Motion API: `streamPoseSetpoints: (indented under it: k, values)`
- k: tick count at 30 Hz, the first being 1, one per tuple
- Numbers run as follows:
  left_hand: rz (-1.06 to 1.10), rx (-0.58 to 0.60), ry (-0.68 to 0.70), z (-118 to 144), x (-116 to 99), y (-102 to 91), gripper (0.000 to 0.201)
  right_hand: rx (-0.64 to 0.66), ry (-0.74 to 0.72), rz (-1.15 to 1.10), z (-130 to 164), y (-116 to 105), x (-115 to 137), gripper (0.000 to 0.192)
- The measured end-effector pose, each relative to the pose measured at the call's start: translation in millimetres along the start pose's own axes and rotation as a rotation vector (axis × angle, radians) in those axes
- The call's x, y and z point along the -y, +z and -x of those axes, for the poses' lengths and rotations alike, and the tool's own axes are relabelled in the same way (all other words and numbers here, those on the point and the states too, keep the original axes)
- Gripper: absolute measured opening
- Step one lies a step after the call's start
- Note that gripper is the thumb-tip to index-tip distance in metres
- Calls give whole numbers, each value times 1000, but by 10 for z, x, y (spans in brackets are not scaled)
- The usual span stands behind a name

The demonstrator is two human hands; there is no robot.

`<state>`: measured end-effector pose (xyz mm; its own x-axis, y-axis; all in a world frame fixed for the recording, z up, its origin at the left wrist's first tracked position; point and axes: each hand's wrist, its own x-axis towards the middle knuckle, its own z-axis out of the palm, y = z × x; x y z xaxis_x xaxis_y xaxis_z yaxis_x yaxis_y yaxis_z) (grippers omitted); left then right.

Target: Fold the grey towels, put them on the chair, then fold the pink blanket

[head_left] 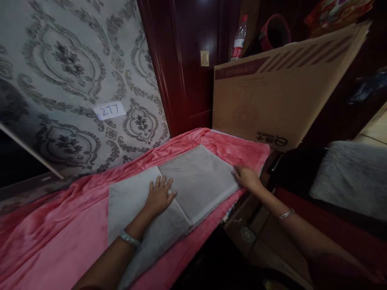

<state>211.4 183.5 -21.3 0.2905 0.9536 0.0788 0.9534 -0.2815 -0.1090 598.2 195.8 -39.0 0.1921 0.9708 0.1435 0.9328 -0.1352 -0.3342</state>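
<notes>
A grey fabric piece, plush-looking and laid in flat panels, rests on a pink plush blanket. Its left panel is paler, and a straight edge runs across the middle between the panels. My left hand lies flat near that edge, palm down with its fingers spread. At the far right corner, my right hand has its fingers bent round the rim of the grey fabric piece. Part of the right fingers is hidden.
A large cardboard box stands behind the blanket, with a plastic bottle by its top edge. A patterned wall with a numbered paper borders the left. At right, a grey fluffy cover lies over a seat.
</notes>
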Motion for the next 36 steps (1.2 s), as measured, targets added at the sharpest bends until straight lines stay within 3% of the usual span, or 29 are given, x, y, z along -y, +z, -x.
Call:
streamPoseSetpoints:
  k: [7,9,12,14,16,19,22,26,28,31,36]
  values:
    - [31,-26,15,6,22,-2,62,63,57,-325,-171,-89,-108,24]
    - [64,-47,31,21,28,13,61,102,65,-562,-154,-57,-117,20]
    - [164,-77,65,40,47,45,57,138,131,-1094,-94,37,-76,17]
    - [330,-105,70,25,71,59,54,94,185,-1255,-67,80,8,17]
    - [689,-153,2,-23,112,59,45,29,185,-1245,-62,77,175,20]
    - [1225,-233,-172,-132,217,25,32,-54,21,-1087,-38,6,635,30]
    - [1417,-243,-273,-221,371,-42,45,-81,-268,-884,159,-36,1275,30]
    - [1645,-173,-377,-261,561,-124,58,-14,-725,-664,780,106,1944,29]
    - [1730,-172,-412,-268,606,-134,56,83,-857,-541,1124,237,2076,36]
    - [1783,-211,-441,-290,616,-98,47,194,-901,-393,1482,424,2081,37]
    - [1761,-279,-503,-390,624,-13,35,106,-924,-348,1601,551,1959,35]
